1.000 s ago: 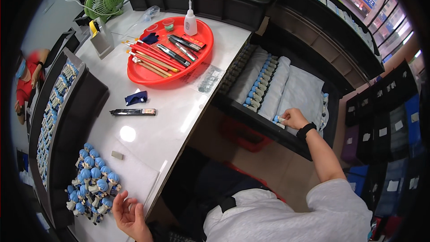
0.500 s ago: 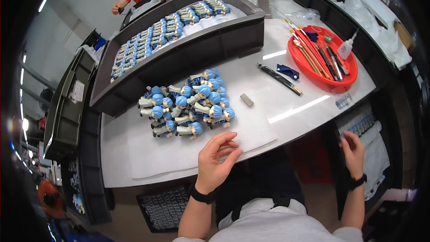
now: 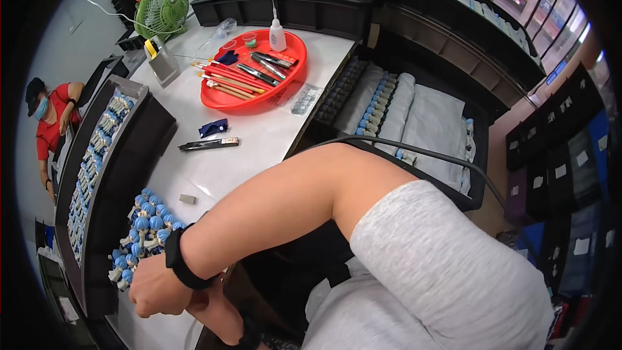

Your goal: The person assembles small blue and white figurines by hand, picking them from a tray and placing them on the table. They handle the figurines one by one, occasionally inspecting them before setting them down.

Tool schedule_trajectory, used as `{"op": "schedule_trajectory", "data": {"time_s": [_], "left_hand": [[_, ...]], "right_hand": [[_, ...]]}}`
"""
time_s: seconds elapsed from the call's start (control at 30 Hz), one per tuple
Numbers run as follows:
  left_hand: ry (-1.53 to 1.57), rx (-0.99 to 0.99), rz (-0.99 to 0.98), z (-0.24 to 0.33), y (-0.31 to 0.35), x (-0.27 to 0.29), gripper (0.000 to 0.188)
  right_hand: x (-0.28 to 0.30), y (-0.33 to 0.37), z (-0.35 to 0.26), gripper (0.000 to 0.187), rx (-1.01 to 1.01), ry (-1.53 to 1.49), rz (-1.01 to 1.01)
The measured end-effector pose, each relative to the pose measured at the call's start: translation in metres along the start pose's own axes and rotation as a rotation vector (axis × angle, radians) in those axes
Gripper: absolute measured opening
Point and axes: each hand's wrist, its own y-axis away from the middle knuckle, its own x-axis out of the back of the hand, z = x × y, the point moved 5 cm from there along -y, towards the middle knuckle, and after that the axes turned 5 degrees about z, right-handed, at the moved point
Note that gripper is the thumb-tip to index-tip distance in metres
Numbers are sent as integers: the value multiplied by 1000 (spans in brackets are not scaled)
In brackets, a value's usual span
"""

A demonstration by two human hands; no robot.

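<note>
My right arm stretches across to the left, and my right hand (image 3: 157, 287) is closed beside the near end of a pile of small blue-haired figurines (image 3: 144, 221). Its fingers curl under, and whatever they may hold is out of sight. Below the right wrist my left hand (image 3: 208, 303) shows only in part, close to the table edge; its fingers are hidden behind the right hand. The figurines lie in a heap on the white table. Just past them sits a small grey block (image 3: 187, 199).
A dark crate (image 3: 111, 175) with rows of figurines borders the table's left. A red tray (image 3: 275, 96) holds brushes, pens and a white dropper bottle (image 3: 276, 34). Near it lie a black pen-like tool (image 3: 208, 144) and dark blue cloth (image 3: 214, 128). Another crate (image 3: 476, 181) stands right; a co-worker (image 3: 55, 120) sits far left.
The view has swung to the right. My right hand has moved from the right side across to the left, over my left hand, and its fingers have closed.
</note>
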Motion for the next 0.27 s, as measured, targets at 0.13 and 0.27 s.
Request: {"op": "schedule_trajectory", "data": {"time_s": [0.13, 0.27], "left_hand": [[255, 292, -74, 44, 25, -55, 43], [228, 236, -274, 45, 43, -47, 58]], "right_hand": [[10, 8, 7, 28, -59, 68, -127], [9, -3, 22, 18, -58, 124, -180]]}}
